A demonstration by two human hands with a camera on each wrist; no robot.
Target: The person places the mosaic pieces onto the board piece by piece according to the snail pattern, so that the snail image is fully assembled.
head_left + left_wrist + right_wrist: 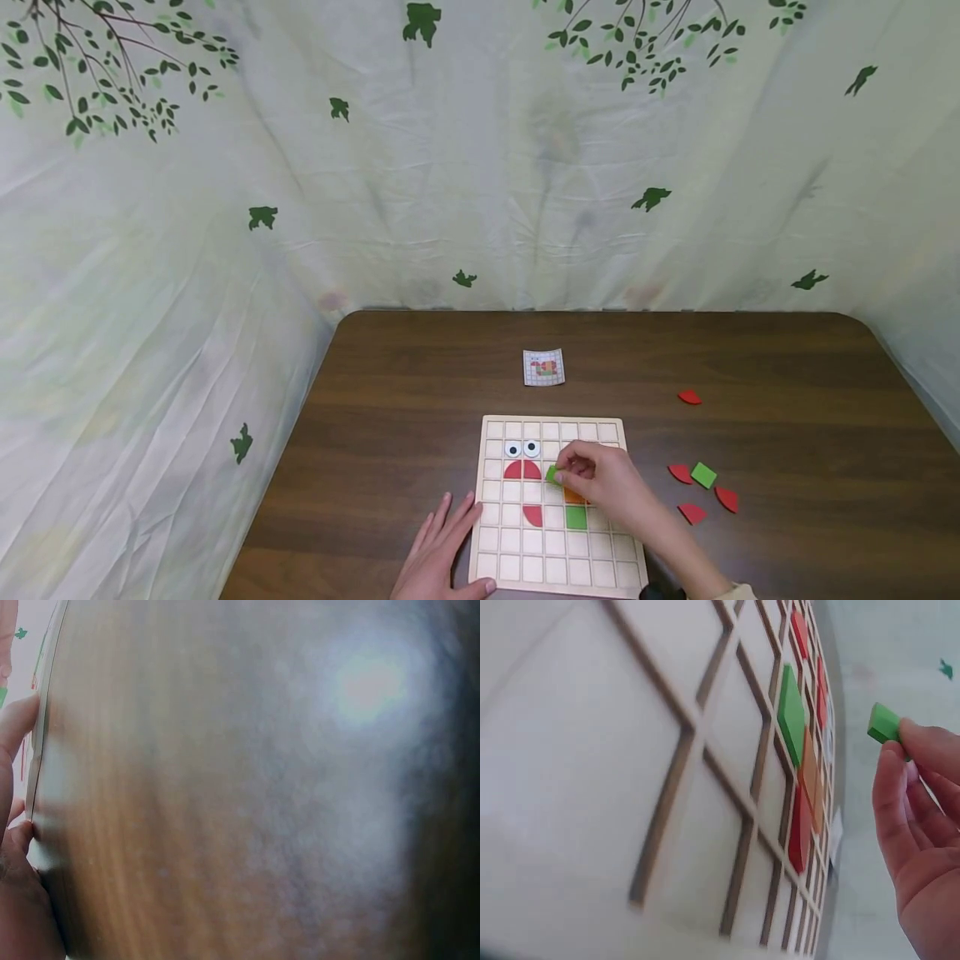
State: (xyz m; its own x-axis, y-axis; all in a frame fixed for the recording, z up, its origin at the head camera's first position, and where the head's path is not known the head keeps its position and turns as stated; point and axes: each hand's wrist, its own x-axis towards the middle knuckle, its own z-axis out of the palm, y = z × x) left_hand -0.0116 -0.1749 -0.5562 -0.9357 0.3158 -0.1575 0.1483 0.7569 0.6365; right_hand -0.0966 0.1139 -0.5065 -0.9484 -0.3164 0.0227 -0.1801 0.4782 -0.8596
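My right hand (pixel 603 479) pinches a green square tile (pixel 885 722) between thumb and fingertips, held over the gridded board (pixel 532 569). In the head view this hand partly covers an orange tile (pixel 574 497). Just below that lies a green square (pixel 576 518) in its cell. A red tile (pixel 800 829) beside the orange shows in the right wrist view. Two round eye tiles (pixel 513 450) sit above two red quarter-circles (pixel 532 470), with another red quarter-circle (pixel 532 516) lower down. My left hand (pixel 442 550), fingers spread, rests against the board's left edge.
A small picture card (pixel 543 367) lies behind the board on the brown table (pixel 375 433). To the right are several loose red quarter-circles (pixel 726 498) and a green square (pixel 703 475). A leaf-printed cloth (pixel 487 183) hangs behind the table.
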